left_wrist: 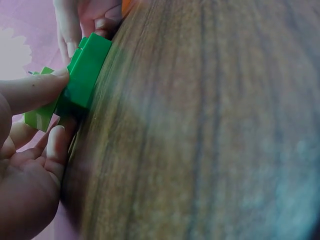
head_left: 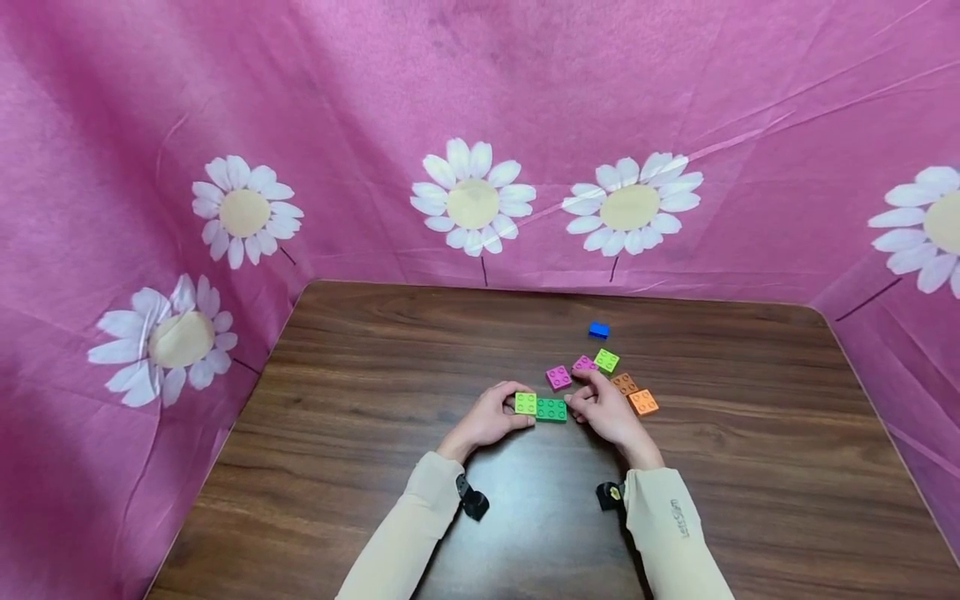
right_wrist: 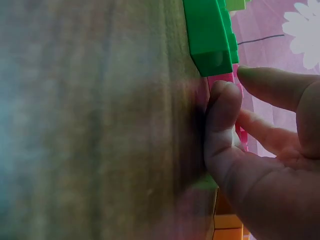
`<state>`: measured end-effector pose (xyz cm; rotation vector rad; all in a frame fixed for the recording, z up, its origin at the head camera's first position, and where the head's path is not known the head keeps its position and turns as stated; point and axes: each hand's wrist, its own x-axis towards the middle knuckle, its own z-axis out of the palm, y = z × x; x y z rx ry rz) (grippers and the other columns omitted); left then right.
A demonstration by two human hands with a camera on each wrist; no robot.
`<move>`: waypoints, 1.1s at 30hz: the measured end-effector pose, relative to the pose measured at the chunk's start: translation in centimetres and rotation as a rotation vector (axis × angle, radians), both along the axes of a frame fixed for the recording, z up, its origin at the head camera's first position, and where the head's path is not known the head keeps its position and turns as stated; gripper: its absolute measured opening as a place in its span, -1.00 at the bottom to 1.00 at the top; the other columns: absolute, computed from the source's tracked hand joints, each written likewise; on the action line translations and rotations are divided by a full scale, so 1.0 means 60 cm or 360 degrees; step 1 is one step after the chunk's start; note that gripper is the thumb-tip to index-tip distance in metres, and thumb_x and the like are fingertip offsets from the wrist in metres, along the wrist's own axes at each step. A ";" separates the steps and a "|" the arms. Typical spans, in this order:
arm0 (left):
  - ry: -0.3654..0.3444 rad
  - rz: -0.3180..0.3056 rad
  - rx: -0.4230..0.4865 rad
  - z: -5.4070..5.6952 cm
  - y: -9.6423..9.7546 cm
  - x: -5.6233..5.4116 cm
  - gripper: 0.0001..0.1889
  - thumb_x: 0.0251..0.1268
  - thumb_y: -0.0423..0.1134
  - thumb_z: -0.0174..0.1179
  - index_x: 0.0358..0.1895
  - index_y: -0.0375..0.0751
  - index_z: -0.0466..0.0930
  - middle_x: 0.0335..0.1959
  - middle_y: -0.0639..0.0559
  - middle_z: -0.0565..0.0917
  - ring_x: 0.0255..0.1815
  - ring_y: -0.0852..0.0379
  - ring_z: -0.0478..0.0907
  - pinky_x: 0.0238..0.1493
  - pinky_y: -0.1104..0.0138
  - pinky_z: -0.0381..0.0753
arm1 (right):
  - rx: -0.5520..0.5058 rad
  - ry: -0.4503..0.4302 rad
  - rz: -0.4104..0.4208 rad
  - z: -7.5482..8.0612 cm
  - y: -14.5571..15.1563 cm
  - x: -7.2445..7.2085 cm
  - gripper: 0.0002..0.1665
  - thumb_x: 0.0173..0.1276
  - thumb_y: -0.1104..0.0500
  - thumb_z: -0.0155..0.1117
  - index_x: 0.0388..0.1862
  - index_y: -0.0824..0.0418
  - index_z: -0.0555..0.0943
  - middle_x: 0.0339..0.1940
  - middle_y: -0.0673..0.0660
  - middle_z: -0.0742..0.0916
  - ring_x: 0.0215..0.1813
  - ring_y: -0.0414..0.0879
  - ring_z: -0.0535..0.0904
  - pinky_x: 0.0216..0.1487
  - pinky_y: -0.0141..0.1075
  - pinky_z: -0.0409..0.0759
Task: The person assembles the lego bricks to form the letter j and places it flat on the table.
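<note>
My left hand (head_left: 491,415) grips a lime-green toy building brick (head_left: 526,403), thumb on the near side and fingers on the far side. That brick sits at the left end of a longer green brick (head_left: 551,410), raised above its studs. In the left wrist view the thumb lies over the join between the lime brick (left_wrist: 39,118) and the green brick (left_wrist: 89,70). My right hand (head_left: 603,412) hovers just right of the green brick with nothing between thumb and fingers. Its index fingertip is close to a pink brick (head_left: 584,363); whether they touch I cannot tell.
Another pink brick (head_left: 558,377) lies behind the green one. Beyond my right hand are a lime brick (head_left: 607,360), a brown brick (head_left: 624,383) and an orange brick (head_left: 643,402). Farther back lies a blue brick (head_left: 598,330). The wooden table (head_left: 360,375) meets a pink flowered curtain (head_left: 360,167).
</note>
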<state>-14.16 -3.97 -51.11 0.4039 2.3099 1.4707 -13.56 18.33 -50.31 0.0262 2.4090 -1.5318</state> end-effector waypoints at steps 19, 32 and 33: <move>-0.0011 0.0000 -0.0031 -0.004 -0.001 0.001 -0.60 0.11 -0.31 0.38 0.06 -0.14 0.58 -0.13 -0.03 0.59 -0.31 0.28 0.50 -0.24 0.45 0.51 | 0.0373 0.0096 0.0292 0.017 -0.020 -0.037 -0.39 0.37 0.35 0.05 0.41 0.25 0.30 -0.34 0.17 0.57 -0.33 -0.07 0.45 -0.29 -0.29 0.39; 0.0002 -0.0009 0.0000 -0.004 -0.001 0.002 -0.60 0.13 -0.33 0.37 0.07 -0.15 0.57 -0.13 -0.04 0.58 -0.32 0.28 0.50 -0.25 0.46 0.52 | 0.0517 0.0149 0.0267 0.014 -0.025 -0.039 -0.54 0.32 0.35 0.14 0.22 0.25 0.44 -0.48 0.09 0.47 -0.40 -0.07 0.36 -0.35 -0.29 0.28; 0.0002 -0.0008 0.0003 -0.004 -0.001 0.002 -0.60 0.13 -0.33 0.36 0.07 -0.15 0.57 -0.13 -0.04 0.58 -0.32 0.28 0.50 -0.25 0.46 0.52 | 0.0510 0.0148 0.0265 0.014 -0.024 -0.040 -0.54 0.32 0.35 0.15 0.21 0.26 0.44 -0.48 0.08 0.46 -0.41 -0.07 0.35 -0.36 -0.29 0.28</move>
